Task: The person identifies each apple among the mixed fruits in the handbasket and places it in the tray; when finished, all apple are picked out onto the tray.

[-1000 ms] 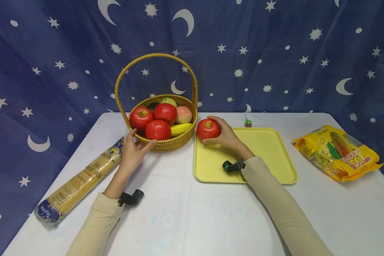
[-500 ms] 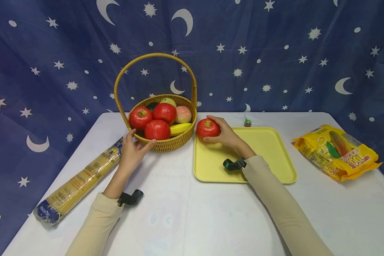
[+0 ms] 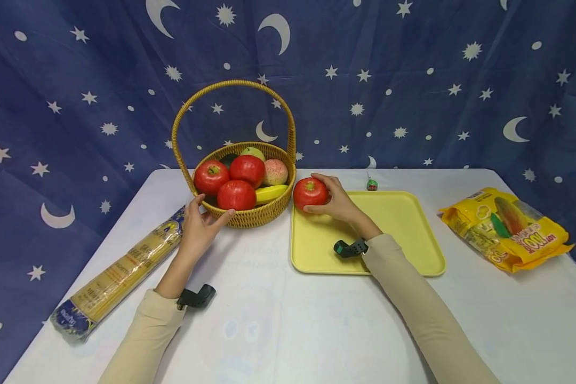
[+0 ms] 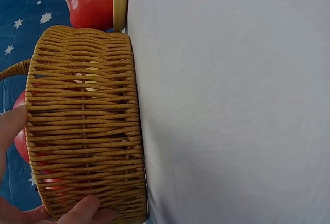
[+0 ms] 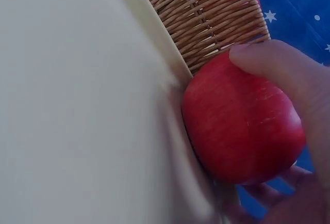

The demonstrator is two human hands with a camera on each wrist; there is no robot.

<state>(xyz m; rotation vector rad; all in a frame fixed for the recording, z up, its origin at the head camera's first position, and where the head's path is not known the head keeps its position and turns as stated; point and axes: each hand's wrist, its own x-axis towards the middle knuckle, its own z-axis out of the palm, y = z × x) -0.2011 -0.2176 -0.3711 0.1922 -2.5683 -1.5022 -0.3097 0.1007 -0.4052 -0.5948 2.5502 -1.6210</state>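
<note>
In the head view, a wicker basket (image 3: 264,214) with a tall hoop handle stands at the back, left of centre. It holds several red apples (image 3: 237,195), a banana (image 3: 271,193), a peach (image 3: 276,173) and a green fruit (image 3: 253,153). My left hand (image 3: 199,226) grips the basket's near left side, thumb at the rim and fingertips (image 4: 85,208) against the weave. Another red apple (image 3: 310,194) sits at the far left corner of the yellow tray (image 3: 393,229), beside the basket. My right hand (image 3: 338,204) holds this apple from the right, thumb on its near side.
A long pack of spaghetti (image 3: 125,269) lies slanted on the left of the white table. At the right lies a yellow snack bag (image 3: 509,229). Behind the tray is a small green-wrapped lollipop (image 3: 372,184). A blue starry curtain (image 3: 413,80) hangs behind the table.
The red apple in my right hand has shifted very slightly left, towards the basket. My left hand and the basket have stayed in place.
</note>
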